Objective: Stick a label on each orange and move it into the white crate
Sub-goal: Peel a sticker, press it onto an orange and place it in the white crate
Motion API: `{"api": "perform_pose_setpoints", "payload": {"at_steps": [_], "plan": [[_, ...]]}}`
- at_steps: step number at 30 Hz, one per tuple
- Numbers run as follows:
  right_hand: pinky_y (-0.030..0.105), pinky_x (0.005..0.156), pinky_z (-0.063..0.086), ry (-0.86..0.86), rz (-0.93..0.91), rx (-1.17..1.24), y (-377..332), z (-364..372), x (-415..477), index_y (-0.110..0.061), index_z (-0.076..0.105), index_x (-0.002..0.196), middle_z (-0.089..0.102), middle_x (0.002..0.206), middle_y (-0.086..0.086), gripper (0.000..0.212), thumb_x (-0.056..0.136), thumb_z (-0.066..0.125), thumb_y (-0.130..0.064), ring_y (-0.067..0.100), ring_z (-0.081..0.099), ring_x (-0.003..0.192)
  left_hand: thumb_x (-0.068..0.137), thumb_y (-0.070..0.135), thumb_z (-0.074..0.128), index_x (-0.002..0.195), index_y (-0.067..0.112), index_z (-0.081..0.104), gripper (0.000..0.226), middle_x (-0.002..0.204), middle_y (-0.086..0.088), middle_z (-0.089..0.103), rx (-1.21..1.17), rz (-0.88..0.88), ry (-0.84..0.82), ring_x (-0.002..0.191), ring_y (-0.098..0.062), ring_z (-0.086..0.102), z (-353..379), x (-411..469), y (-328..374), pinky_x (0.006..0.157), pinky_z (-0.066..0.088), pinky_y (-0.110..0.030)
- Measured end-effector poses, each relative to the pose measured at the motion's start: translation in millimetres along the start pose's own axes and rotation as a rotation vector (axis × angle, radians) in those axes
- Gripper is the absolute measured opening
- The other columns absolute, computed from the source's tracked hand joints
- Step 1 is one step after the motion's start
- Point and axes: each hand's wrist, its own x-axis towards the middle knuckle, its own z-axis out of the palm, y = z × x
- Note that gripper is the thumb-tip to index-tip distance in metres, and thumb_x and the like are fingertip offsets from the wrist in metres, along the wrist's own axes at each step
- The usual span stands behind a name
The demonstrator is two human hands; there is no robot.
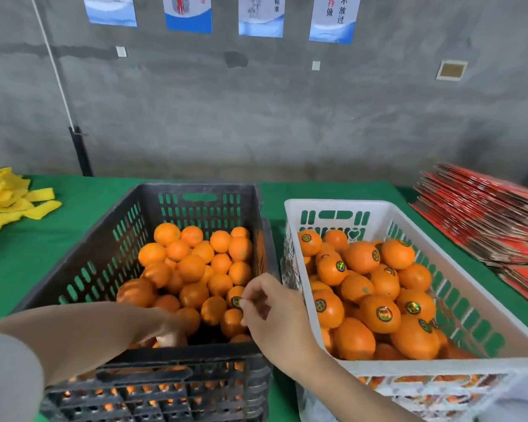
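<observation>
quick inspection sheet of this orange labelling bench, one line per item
surface: green cloth covers it
job's things: black crate holds unlabelled oranges; white crate holds labelled oranges
clutter: yellow foam nets far left; red cartons stacked right
grippers: right hand pinches a label at an orange in the black crate; left hand inside it, blurred, grip unclear
cables: white cord down the grey wall
surroundings: posters on that wall

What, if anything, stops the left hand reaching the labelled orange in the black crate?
Probably yes: the left hand is inside the open-topped black crate and the labelled orange lies exposed on top; only the right hand, pinching its label, crowds it.
</observation>
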Motion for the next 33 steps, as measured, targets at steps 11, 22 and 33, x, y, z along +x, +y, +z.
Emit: {"api": "perform_pose_setpoints", "payload": {"at_steps": [11, 22, 33], "plan": [[0.026, 0.063, 0.054, -0.03, 0.14, 0.348, -13.3, -22.5, 0.9, -0.006, 0.058, 0.079, 0.063, 0.066, 0.011, 0.012, 0.088, 0.06, 0.001, 0.01, 0.064, 0.061, 0.074, 0.024, 0.078, 0.094, 0.008, 0.054, 0.035, 0.09, -0.007, 0.061, -1.05, 0.317, 0.313, 0.079, -0.02, 0.068, -68.8, -93.4, 8.2, 0.067, 0.061, -0.033], [0.033, 0.086, 0.054, -0.086, 0.215, 0.73, -29.6, -79.8, -24.4, -0.013, 0.063, 0.071, 0.071, 0.097, -0.002, 0.008, 0.076, 0.065, -0.007, 0.018, 0.064, 0.1, 0.075, 0.027, 0.053, 0.128, 0.008, 0.049, 0.057, 0.128, -0.027, 0.056, -2.169, 0.917, 0.073, 0.092, -0.047, 0.067, -30.9, -223.2, 64.5, 0.062, 0.059, -0.038], [0.025, 0.085, 0.046, -0.256, 0.201, 0.736, -48.9, -124.0, -48.6, -0.019, 0.064, 0.062, 0.06, 0.123, -0.002, 0.022, 0.081, 0.061, -0.009, 0.014, 0.052, 0.121, 0.06, 0.006, 0.063, 0.128, 0.013, 0.055, 0.069, 0.122, -0.013, 0.06, -1.849, 0.83, 0.521, 0.104, -0.031, 0.058, 6.0, -242.9, 128.6, 0.091, 0.042, -0.045]]}}
